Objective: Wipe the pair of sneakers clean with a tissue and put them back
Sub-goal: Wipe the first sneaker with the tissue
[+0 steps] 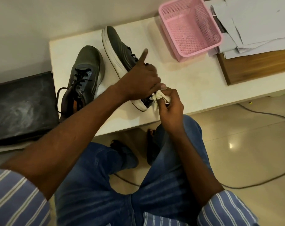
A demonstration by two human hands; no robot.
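Two grey sneakers with white soles and black laces are on a low white table (pixel 187 82). The left sneaker (pixel 85 74) stands upright on its sole. The right sneaker (pixel 117 49) is tipped on its side, sole edge facing left. My left hand (pixel 141 80) grips this tipped sneaker around its middle, index finger sticking up. My right hand (pixel 170 108) pinches a crumpled white tissue (pixel 158 97) against the sneaker's heel end near the table's front edge.
A pink mesh basket (pixel 190 26) stands at the table's back right. Papers (pixel 252 23) lie on a wooden board (pixel 256 66) further right. A black case (pixel 21 106) sits left of the table. Cables (pixel 261 113) run over the tiled floor. My knees are under the front edge.
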